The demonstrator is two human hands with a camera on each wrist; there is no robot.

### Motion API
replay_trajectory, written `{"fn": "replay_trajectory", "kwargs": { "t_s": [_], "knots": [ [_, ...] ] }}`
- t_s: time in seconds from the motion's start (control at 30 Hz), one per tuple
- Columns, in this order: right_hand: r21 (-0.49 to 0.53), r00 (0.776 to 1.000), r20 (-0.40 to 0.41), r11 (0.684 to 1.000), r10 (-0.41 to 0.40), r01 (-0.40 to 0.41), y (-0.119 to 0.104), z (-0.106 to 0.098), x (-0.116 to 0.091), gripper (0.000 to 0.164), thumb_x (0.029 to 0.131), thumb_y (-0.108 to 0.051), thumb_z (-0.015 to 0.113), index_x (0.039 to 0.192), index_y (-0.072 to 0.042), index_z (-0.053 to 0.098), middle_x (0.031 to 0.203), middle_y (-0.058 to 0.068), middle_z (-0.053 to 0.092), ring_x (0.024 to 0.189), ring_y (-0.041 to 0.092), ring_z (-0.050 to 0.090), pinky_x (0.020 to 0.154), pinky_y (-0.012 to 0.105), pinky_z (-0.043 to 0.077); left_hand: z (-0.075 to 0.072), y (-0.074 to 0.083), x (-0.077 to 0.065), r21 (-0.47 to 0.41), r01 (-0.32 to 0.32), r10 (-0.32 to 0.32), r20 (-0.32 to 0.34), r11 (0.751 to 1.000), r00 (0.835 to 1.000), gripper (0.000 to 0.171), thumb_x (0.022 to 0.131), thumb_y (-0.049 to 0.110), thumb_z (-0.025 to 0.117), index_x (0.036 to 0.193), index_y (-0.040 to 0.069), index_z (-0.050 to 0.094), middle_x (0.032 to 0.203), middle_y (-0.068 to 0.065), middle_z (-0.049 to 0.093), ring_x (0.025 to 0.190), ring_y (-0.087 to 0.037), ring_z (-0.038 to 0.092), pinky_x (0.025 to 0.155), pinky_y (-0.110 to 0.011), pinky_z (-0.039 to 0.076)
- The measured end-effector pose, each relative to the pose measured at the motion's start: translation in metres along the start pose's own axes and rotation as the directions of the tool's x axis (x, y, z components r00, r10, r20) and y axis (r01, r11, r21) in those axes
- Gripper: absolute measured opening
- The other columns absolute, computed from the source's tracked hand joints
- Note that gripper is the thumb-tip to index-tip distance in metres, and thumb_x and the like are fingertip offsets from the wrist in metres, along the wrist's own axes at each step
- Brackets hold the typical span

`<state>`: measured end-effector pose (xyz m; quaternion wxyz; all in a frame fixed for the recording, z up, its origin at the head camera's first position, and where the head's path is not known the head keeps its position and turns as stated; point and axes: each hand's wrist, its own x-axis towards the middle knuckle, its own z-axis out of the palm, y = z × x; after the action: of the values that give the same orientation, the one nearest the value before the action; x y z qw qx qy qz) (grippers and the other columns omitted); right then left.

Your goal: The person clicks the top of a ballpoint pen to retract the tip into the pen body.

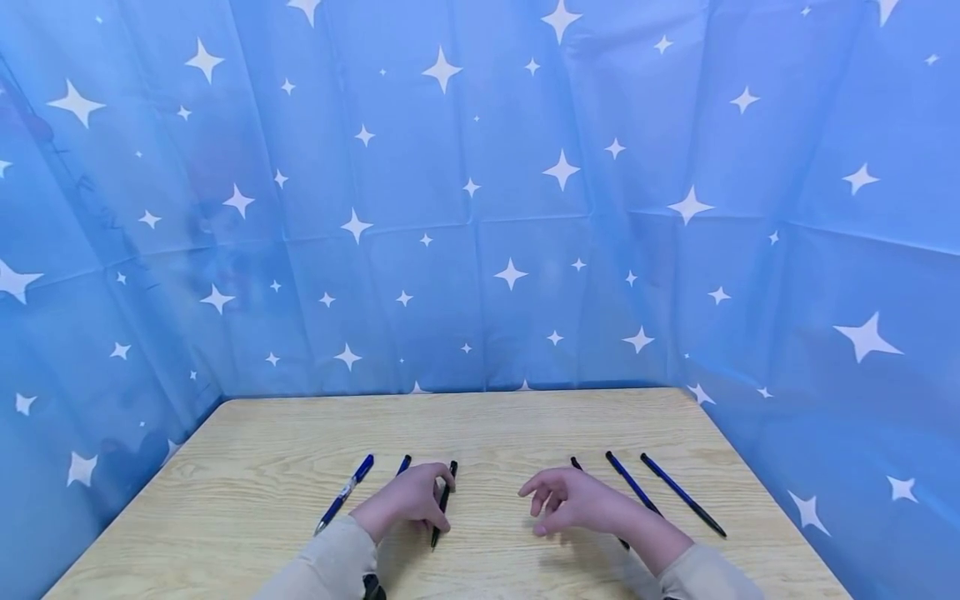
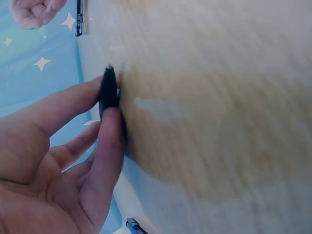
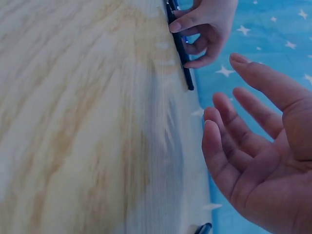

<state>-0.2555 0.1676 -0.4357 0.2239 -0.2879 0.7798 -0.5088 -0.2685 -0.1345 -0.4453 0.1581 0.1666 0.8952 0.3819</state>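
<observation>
Black pen in the left hand's pinch; right hand apart.
Head view: the left hand (image 1: pixel 408 497) pinches the black pen (image 1: pixel 446 497) between thumb and fingers, left of centre over the wood-grain counter (image 1: pixel 495 433); contact between pen and counter cannot be determined. Beside it are a half-covered pen (image 1: pixel 405 463) and a blue pen (image 1: pixel 345 494). The right hand (image 1: pixel 573 500), fingers loosely bent and apart, is positioned over the counter near a partly hidden dark pen (image 1: pixel 575 462), a blue-barrelled pen (image 1: pixel 632 482) and the outermost pen (image 1: pixel 682 493). A starred blue backdrop (image 1: pixel 480 192) surrounds the counter. Left wrist view: thumb and fingers clamp the black pen, tip exposed. Right wrist view: the right hand's curved fingers stand clear of its thumb.
</observation>
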Motion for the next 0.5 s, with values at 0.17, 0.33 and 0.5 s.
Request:
{"fn": "replay_trajectory", "kwargs": {
  "t_s": [0.17, 0.33, 0.5],
  "knots": [
    [-0.031, 1.0, -0.019, 1.0, 0.0, -0.001, -0.004, 0.002, 0.005, 0.048, 0.082, -0.005, 0.078, 0.126, 0.005, 0.058, 0.097, 0.011, 0.064, 0.083, 0.025, 0.063, 0.068, 0.03, 0.054, -0.001, 0.004, 0.001, -0.028, 0.057, -0.056, 0.04, 0.998, 0.998, 0.049, 0.066, -0.013, 0.078, 0.107, 0.007, 0.061, 0.081, -0.011, 0.055, 0.052, -0.021, 0.062, 0.047, -0.033, 0.056],
    [-0.043, 0.999, -0.029, 0.999, -0.015, 0.014, -0.008, 0.001, 0.009, 0.046, 0.084, -0.001, 0.075, 0.126, 0.006, 0.058, 0.097, 0.013, 0.064, 0.082, 0.025, 0.063, 0.068, 0.029, 0.053, -0.004, 0.009, 0.0, -0.023, 0.094, -0.092, 0.08, 0.995, 0.993, 0.046, 0.068, -0.015, 0.074, 0.105, 0.008, 0.061, 0.086, -0.013, 0.054, 0.054, -0.024, 0.063, 0.05, -0.034, 0.057],
    [-0.037, 0.999, -0.038, 0.999, -0.027, 0.025, -0.015, 0.0, 0.015, 0.047, 0.084, -0.003, 0.074, 0.127, 0.006, 0.057, 0.097, 0.013, 0.064, 0.083, 0.025, 0.064, 0.07, 0.031, 0.054, -0.012, 0.016, -0.004, -0.023, 0.064, -0.062, 0.102, 0.998, 0.993, 0.043, 0.072, -0.013, 0.072, 0.109, 0.007, 0.06, 0.085, -0.012, 0.057, 0.057, -0.024, 0.063, 0.053, -0.038, 0.057]
  ]
}}
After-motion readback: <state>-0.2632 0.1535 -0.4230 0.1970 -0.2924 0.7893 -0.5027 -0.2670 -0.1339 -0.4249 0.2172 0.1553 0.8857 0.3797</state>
